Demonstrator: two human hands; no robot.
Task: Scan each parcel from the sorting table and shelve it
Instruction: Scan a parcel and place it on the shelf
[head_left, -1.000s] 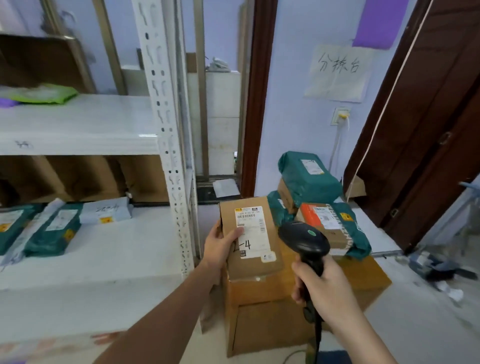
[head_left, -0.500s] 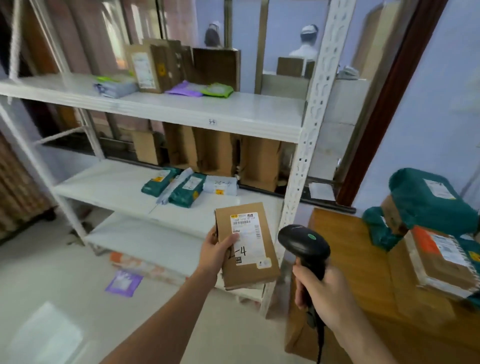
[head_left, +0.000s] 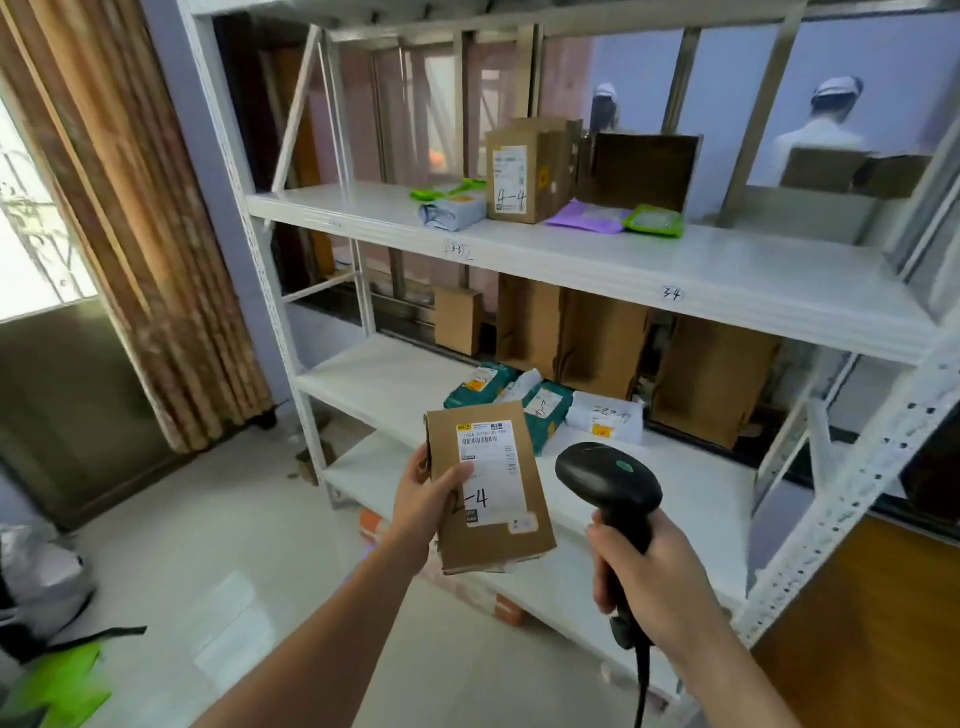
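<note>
Left hand (head_left: 423, 506) round parcel (head_left: 488, 488), right hand (head_left: 657, 582) round scanner (head_left: 610, 483)

Scene is lit by soft daylight, mostly from the window (head_left: 36, 218) at the left edge, which is blown out to near white. A pale glare patch is thrown on the glossy floor (head_left: 218, 613). White shelves (head_left: 649, 270) are rendered bright and slightly washed; the recess under the upper board is left dim. Shadows are weak and diffuse. Strong wide-angle bending is seen at the edges: the rack post (head_left: 852, 493) at right is bowed and slanted. Motion smear is seen on the green item (head_left: 62, 680) at bottom left. The parcel label (head_left: 491, 475) is only partly legible; fine print is soft. Overall mild haze, low contrast.
</note>
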